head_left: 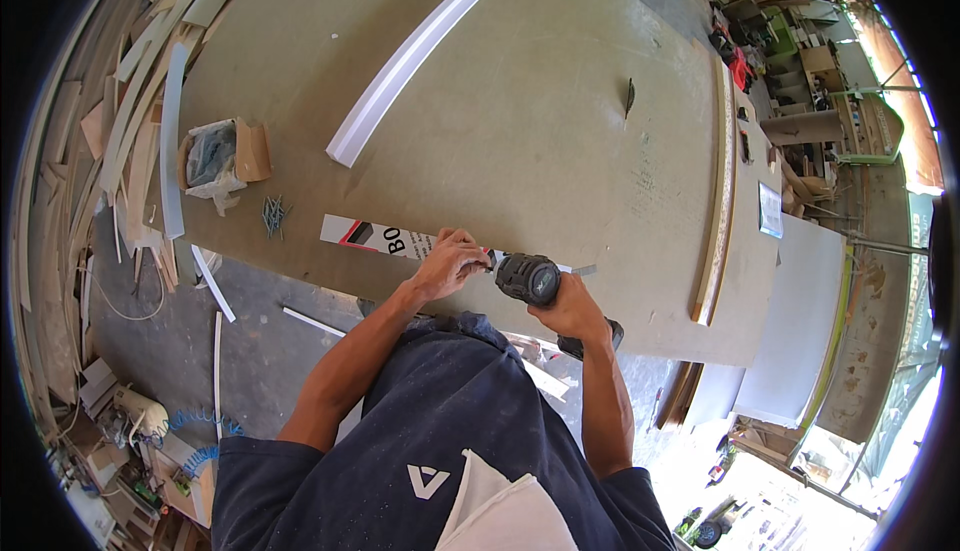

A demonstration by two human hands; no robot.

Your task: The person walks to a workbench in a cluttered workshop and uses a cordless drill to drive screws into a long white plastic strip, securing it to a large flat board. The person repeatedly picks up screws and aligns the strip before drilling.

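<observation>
A black cordless drill (528, 279) is in my right hand (575, 311), its front end pointing left and its battery base showing past my wrist. My left hand (452, 263) is closed in a pinch just in front of the drill's nose; what is between the fingertips is too small to make out. Beneath both hands, along the near edge of the board-topped table (480, 166), lies a narrow white strip (365, 235) with black and red print. Its middle is covered by my left hand.
Left on the table are a pile of screws (274, 215) and an opened carton (222, 155) with plastic inside. A long white angled profile (420, 56) lies farther back. A long wooden strip (716, 201) lies right. Stacked boards (130, 101) stand left.
</observation>
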